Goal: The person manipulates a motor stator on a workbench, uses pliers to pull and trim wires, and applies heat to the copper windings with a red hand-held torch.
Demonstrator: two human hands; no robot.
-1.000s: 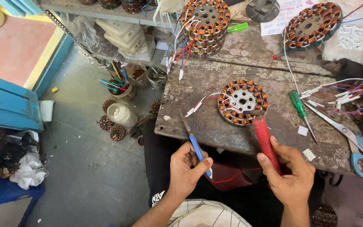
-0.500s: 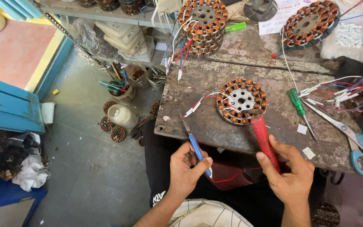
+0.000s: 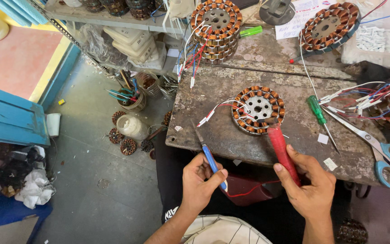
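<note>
Nothing much has moved in the last second: both hands sit where they were and the view has only drifted a touch. Left hand is closed in a pen-style grip around a blue-handled tool, thumb and fingers pinched on the lower part of the handle, metal tip angled up and left over the front edge of the worktop. Right hand is wrapped around the lower end of a red-handled tool, and the top of that handle reaches right up to the near rim of the copper-wound motor coil lying flat in the middle of the worktop. Can't tell if the tool's tip is actually touching the coil, the handle hides it. Red and white wires trail off the coil to the left.

Just right of the coil lies a green screwdriver, then blue-handled scissors near the right edge. Further back there's a stack of similar coils and another single coil. More small coils and a pale plastic jar sit on the floor to the left.
</note>
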